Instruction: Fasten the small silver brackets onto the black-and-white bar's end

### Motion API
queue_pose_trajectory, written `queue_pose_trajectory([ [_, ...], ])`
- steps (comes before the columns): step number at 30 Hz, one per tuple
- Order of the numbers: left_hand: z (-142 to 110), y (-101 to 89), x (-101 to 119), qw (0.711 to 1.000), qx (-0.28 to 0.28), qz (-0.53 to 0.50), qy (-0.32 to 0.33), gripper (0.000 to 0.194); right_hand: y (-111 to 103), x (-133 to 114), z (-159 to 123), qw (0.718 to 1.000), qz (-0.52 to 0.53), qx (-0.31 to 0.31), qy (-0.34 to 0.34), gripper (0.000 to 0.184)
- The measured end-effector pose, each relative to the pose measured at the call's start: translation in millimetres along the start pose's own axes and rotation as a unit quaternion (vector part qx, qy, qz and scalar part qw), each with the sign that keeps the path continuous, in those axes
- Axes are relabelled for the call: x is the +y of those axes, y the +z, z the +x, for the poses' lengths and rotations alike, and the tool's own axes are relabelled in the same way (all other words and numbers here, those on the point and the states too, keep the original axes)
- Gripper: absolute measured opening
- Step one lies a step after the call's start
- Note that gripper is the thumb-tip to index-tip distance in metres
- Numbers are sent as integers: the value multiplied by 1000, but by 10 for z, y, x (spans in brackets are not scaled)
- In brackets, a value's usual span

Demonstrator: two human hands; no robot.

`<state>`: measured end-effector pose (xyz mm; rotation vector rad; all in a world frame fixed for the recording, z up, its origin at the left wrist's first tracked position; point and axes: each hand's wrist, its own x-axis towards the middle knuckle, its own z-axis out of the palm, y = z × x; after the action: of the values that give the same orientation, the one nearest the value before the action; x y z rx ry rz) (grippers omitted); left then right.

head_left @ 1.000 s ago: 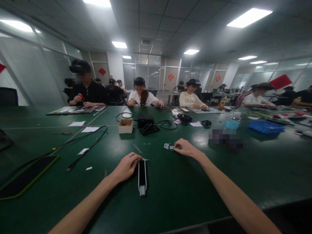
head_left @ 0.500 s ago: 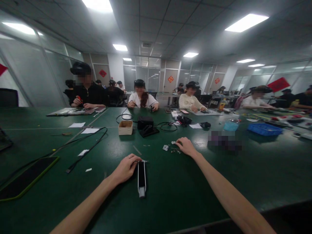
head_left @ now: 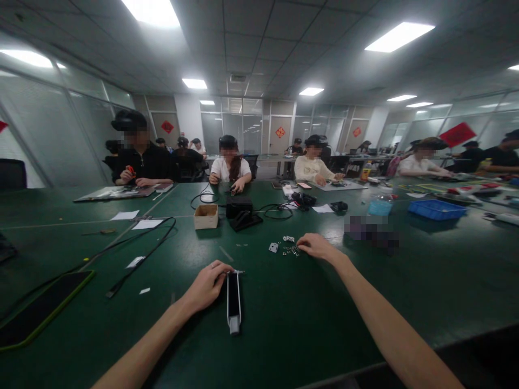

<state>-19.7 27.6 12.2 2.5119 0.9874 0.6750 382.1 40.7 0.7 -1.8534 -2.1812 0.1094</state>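
Note:
A long, narrow device [head_left: 234, 302] with a white frame, a dark middle and a pale grey near end lies on the green table. My left hand [head_left: 208, 285] is closed with its fingertips at the device's far end, where a small silvery piece [head_left: 240, 272] sticks out to the right. Farther off, my right hand [head_left: 318, 247] has its fingertips together at the right edge of a scatter of tiny metal parts [head_left: 289, 250]. What they pinch, if anything, is too small to tell. A flat metal plate [head_left: 273, 247] and a second metal plate [head_left: 288, 239] lie beside that scatter.
A small cardboard box [head_left: 206, 217] and a black stand-like device [head_left: 242, 212] are beyond my hands. To the left are a black cable [head_left: 141, 258] and a green-edged dark mat [head_left: 44, 308]. A blue tray [head_left: 437, 209] is at right. Co-workers sit across the table.
My right hand has let go of a metal plate, now left beside the tiny parts, and moved to those parts' right edge. My left hand stays at the device's far end. The view shifted slightly.

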Motion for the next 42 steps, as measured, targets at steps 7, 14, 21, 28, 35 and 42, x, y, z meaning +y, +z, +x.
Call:
queue_pose_trajectory([
  [7,9,14,-10,1000,0,5,-3,27,-70,-50,-47,999,23,-19,15,19],
  [14,7,30,-27,1000,4,6,6,27,-24,-176,8,996,32,-40,69,14],
  [21,-5,68,-73,1000,10,20,12,26,33,-243,30,985,74,-91,130,18],
  [28,-6,45,15,1000,3,30,-3,27,-2,-275,1,985,82,-91,122,17],
  [35,-16,71,11,999,4,36,-13,26,-84,-390,11,996,45,35,71,2],
  [42,-11,132,47,999,16,37,-27,27,264,-1240,-28,974,155,97,-130,22],
])
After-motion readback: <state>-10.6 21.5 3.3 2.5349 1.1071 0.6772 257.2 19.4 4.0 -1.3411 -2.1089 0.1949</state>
